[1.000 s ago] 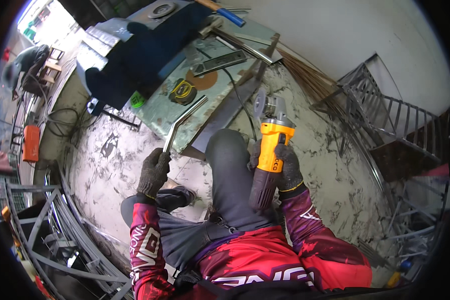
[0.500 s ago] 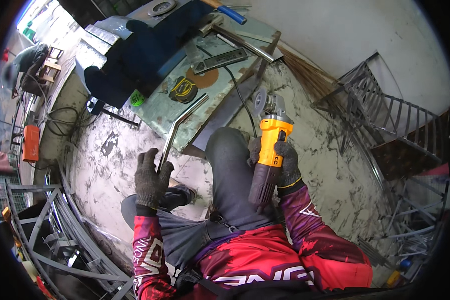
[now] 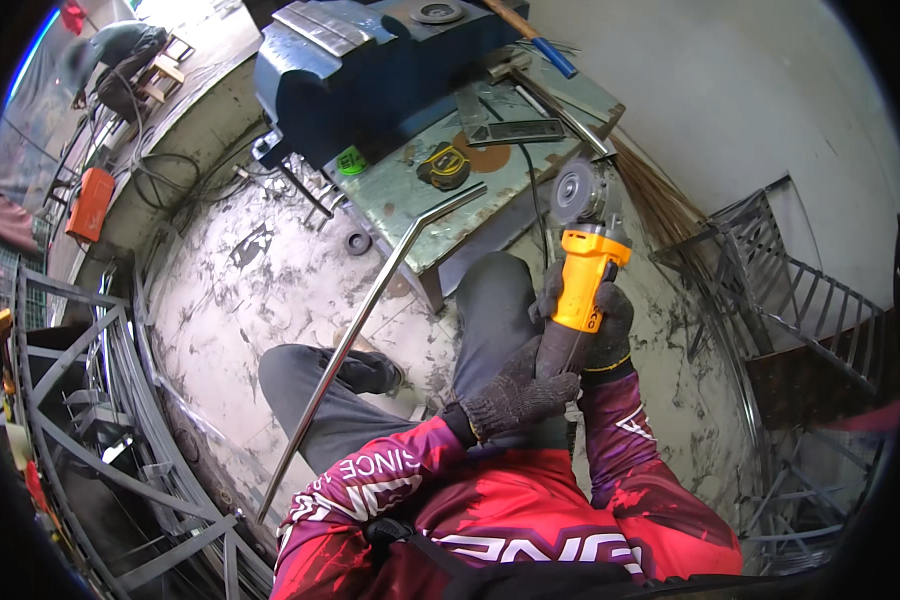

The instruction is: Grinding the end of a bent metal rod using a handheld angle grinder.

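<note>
A yellow and dark angle grinder (image 3: 580, 275) is held upright over my right knee, its disc (image 3: 576, 191) at the top. My right hand (image 3: 610, 325), in a dark knit glove, wraps round the yellow body. Lower down, my gloved left hand (image 3: 515, 400) closes on the grinder's dark rear end; part of its fingers is hidden. A bent shiny metal tube (image 3: 355, 325) leans with its upper end on the green worktable (image 3: 390, 205) and runs down past my left leg, out of both hands.
A big blue vise (image 3: 360, 85) stands on the worktable. Near it lie a tape measure (image 3: 444, 166), a try square (image 3: 515, 131) and a hammer (image 3: 540, 45). Metal frames (image 3: 80, 400) stand at the left, a metal rack (image 3: 790, 280) at the right. Another person (image 3: 120, 60) bends over far left.
My left hand has left the metal tube and come across to the grinder's rear end. The tube now leans on the table unheld. The view has shifted, and the grinder stays in my right hand.
</note>
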A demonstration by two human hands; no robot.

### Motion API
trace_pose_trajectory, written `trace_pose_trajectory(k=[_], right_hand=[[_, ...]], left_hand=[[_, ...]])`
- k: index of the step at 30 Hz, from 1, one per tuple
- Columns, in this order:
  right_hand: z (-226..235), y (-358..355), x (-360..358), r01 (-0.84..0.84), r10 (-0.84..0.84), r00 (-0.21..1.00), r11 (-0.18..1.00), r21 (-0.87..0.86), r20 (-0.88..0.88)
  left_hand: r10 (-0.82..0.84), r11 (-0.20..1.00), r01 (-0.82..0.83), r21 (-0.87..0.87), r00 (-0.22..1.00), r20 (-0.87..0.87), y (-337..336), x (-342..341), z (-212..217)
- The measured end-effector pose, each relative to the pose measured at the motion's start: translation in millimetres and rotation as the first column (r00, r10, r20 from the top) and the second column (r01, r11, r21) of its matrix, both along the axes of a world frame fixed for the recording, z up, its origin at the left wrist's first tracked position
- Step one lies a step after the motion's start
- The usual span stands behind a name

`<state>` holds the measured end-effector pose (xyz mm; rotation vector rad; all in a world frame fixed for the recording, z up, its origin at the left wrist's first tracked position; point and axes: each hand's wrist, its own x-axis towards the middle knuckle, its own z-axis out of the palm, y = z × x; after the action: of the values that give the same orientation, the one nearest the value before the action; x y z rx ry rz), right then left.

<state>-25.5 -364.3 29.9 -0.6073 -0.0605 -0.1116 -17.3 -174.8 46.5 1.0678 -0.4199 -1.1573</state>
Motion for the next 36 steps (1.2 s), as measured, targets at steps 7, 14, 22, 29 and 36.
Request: trace_pose_trajectory(k=[7, 14, 22, 29, 36], right_hand=[[-12, 25, -1, 0.077, -0.07, 0.997, 0.977, 0.199, -0.041], [-79, 32, -18, 0.016, -0.003, 0.998, 0.974, 0.224, -0.056], [-79, 39, -5, -0.022, 0.033, 0.999, 0.941, 0.338, -0.026], [-80, 35, -6, -0.01, 0.027, 0.999, 0.914, 0.407, -0.037], [-93, 27, -6, -0.031, 0.05, 0.998, 0.869, 0.493, -0.026]], left_hand=[[0.031, 0.965, -0.161, 0.207, 0.854, 0.52, 16, 2, -20], [0.138, 0.768, -0.641, -0.01, 0.149, 0.979, 104, 71, 3], [-0.011, 0.535, -0.778, 0.33, 0.384, 0.923, 150, 100, -44], [0.136, 0.575, -0.79, 0.212, 0.348, 0.927, 155, 74, -15], [0.173, 0.563, -0.777, 0.281, 0.443, 0.88, 179, 64, -13]])
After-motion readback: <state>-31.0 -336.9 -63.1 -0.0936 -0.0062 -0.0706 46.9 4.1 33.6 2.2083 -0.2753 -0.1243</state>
